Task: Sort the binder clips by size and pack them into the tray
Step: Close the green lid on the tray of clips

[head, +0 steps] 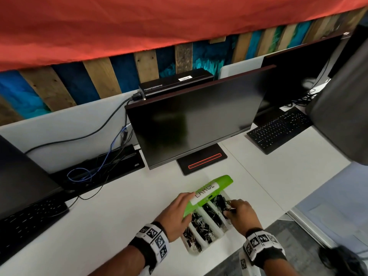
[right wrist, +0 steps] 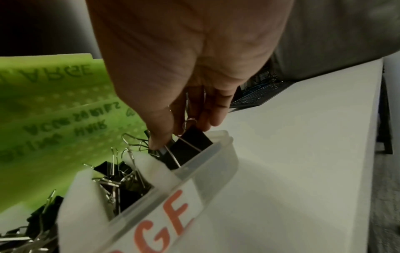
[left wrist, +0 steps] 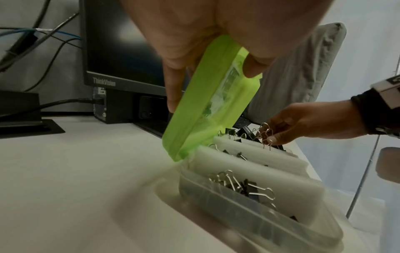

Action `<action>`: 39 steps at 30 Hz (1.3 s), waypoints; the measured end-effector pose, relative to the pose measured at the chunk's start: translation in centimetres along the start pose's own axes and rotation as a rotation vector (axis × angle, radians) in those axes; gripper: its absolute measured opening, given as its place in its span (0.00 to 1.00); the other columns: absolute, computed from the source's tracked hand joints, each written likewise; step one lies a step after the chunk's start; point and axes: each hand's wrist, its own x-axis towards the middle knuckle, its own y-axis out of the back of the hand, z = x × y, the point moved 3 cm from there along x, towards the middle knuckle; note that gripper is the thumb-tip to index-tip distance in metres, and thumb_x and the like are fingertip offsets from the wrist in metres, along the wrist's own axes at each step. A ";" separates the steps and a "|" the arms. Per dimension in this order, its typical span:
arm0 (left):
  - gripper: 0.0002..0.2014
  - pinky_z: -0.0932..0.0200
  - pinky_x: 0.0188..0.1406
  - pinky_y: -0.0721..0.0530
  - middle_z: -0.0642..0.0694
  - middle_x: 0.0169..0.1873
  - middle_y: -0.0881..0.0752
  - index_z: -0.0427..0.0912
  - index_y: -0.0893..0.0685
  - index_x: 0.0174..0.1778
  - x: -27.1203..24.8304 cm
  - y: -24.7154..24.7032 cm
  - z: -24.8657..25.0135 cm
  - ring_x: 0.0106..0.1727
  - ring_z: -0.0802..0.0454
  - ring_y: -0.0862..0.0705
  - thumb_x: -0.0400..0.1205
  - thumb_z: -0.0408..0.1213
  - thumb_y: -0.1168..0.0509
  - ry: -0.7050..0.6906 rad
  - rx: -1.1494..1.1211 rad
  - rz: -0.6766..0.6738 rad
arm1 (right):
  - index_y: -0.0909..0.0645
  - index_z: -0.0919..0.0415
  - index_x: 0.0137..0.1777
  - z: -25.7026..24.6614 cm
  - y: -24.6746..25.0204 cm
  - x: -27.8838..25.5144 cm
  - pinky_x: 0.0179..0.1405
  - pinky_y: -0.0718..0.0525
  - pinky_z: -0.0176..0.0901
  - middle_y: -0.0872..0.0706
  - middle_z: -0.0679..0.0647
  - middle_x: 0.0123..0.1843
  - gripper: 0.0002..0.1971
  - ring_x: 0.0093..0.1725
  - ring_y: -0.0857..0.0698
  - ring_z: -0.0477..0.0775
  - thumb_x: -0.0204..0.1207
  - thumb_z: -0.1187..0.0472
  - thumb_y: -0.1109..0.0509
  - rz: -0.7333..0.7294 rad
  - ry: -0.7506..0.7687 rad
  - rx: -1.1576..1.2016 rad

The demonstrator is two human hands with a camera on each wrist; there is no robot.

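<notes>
The left hand [head: 175, 214] gripped the green lid [head: 209, 194] of the tray [left wrist: 259, 220], thumb on one face and fingers on the other, holding it tilted up at the far side. The right hand [head: 242, 214] pinched a large binder clip [right wrist: 190, 147] by its wire handles, the clip's black body already partly down in the end compartment at the far end of the tray. The other compartments, split by white dividers [left wrist: 255, 172], held more binder clips [left wrist: 240, 183].

To do this step well, the clip should probably go in body first and upright, and the fingers should let go only once it sits below the rim (handles left standing proud could stop the lid from closing). The lid should be kept well back so it does not drop onto the right hand.

Legible writing: a white label [head: 203, 193] on the lid read "LARGE"; orange letters [right wrist: 171, 220] on the tray wall ended in "GE"; the monitor [left wrist: 121, 51] bezel read "ThinkVision". Fainter print on the lid could not be read with confidence.
</notes>
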 end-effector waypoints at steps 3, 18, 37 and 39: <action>0.30 0.62 0.60 0.22 0.61 0.73 0.40 0.56 0.47 0.79 0.2 -0.2 0.1 0.59 0.55 0.23 0.83 0.39 0.43 0.001 0.028 -0.006 | 0.17 0.56 0.54 -0.5 -0.2 0.3 0.51 0.19 0.48 0.14 0.56 0.48 0.14 0.55 0.19 0.59 0.73 0.51 0.29 -0.003 -0.008 -0.063; 0.31 0.51 0.64 0.22 0.62 0.71 0.39 0.60 0.47 0.77 0.7 -0.2 -0.4 0.63 0.56 0.26 0.80 0.41 0.42 -0.006 0.067 -0.003 | 0.30 0.47 0.69 -0.9 0.0 0.6 0.54 0.22 0.48 0.21 0.57 0.52 0.20 0.52 0.19 0.62 0.76 0.52 0.37 -0.192 0.048 -0.198; 0.30 0.54 0.68 0.24 0.62 0.72 0.37 0.59 0.44 0.77 0.7 0.3 -0.5 0.67 0.58 0.28 0.80 0.37 0.41 -0.021 -0.005 0.016 | 0.23 0.59 0.50 -1.8 3.4 3.4 0.41 0.19 0.51 0.13 0.63 0.39 0.10 0.40 0.15 0.65 0.83 0.54 0.42 0.100 -0.047 0.106; 0.30 0.54 0.68 0.24 0.62 0.72 0.37 0.59 0.44 0.76 0.8 0.3 -0.6 0.67 0.58 0.28 0.80 0.37 0.41 -0.023 -0.006 0.021 | 0.23 0.59 0.53 -1.6 3.2 4.0 0.42 0.20 0.50 0.13 0.62 0.44 0.09 0.44 0.15 0.65 0.83 0.55 0.41 0.042 0.001 -0.059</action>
